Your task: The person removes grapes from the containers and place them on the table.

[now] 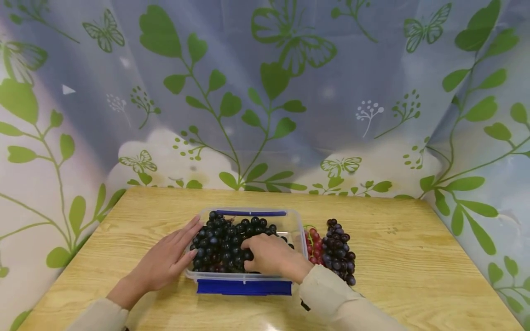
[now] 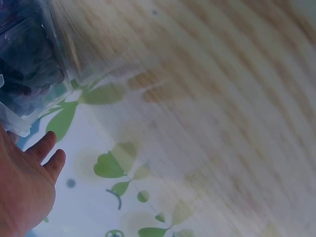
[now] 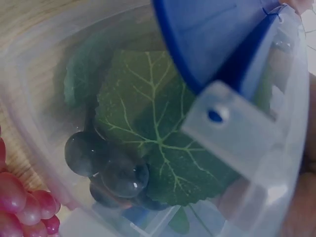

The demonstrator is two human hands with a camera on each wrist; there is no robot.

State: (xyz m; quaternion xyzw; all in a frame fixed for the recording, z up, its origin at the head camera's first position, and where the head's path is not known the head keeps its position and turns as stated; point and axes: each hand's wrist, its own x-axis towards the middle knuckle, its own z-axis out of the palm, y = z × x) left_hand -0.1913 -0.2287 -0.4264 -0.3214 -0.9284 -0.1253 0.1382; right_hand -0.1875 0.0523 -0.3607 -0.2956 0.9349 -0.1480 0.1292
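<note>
A clear plastic container (image 1: 304, 230) with blue latches holds dark grapes (image 1: 213, 241), heaped mostly in its left part. My left hand (image 1: 171, 253) lies along the container's left wall, fingers straight and fingertips at the rim. In the left wrist view that hand (image 2: 24, 182) is beside the container's corner, thumb and finger apart. My right hand (image 1: 271, 253) reaches over the near right rim, its fingers and thumb curled round dark grapes; the other fingertips are hidden. Through the container wall, the right wrist view shows a green leaf (image 3: 158, 133) and several dark grapes (image 3: 123, 175).
Right of the container lie a red grape bunch (image 1: 314, 246) and a dark purple bunch (image 1: 338, 253). The wooden table (image 1: 414, 276) meets a leaf-and-butterfly patterned curtain (image 1: 290, 115) at the back. A blue latch (image 1: 244, 287) hangs at the container's front.
</note>
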